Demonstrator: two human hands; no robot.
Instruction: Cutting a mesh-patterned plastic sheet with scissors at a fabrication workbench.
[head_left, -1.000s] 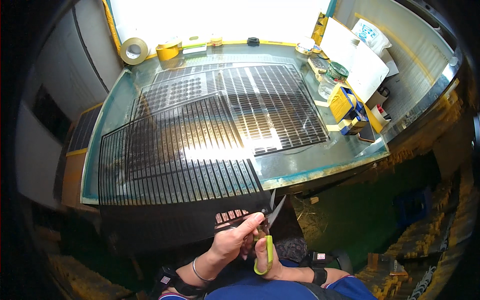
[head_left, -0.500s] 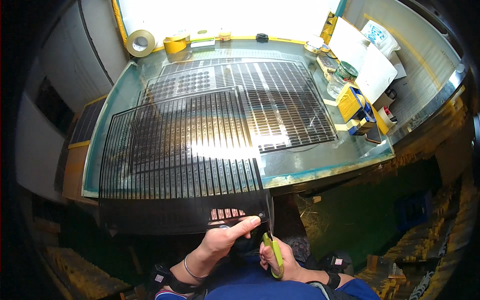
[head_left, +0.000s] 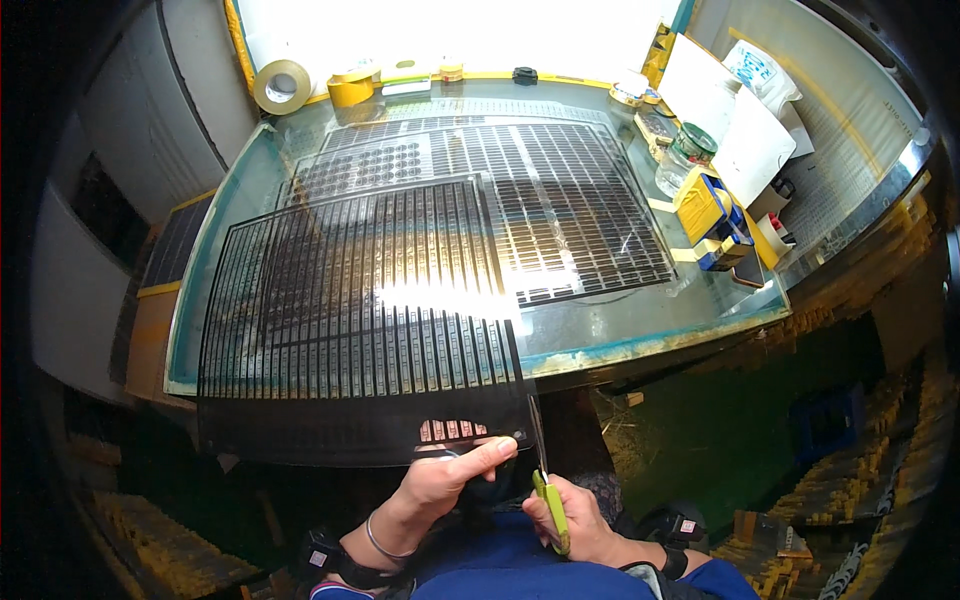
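My left hand (head_left: 450,478) pinches the near right corner of a dark film sheet (head_left: 300,425), with the thumb on top and the fingers underneath. Rows of clear strips and small printed shapes run across the sheet, and its far part rests over the glass table. Through a clear area close to the hand, the fingers below show. My right hand (head_left: 580,520) is closed round the green handles of scissors (head_left: 550,505). Their blades point away from me, along the sheet's right edge, and stand slightly apart. Whether they touch the film I cannot tell.
Other patterned films (head_left: 590,220) lie on the glass table (head_left: 640,335). Tape rolls (head_left: 282,87) line its back edge. At the right stand a blue and yellow tape dispenser (head_left: 712,225) and a jar with a green lid (head_left: 687,155). Cut yellowish strips (head_left: 800,550) are stacked below.
The scissors have drawn back slightly toward me and away from the sheet's edge, with the handles a little to the right. My left hand and the sheet have barely shifted.
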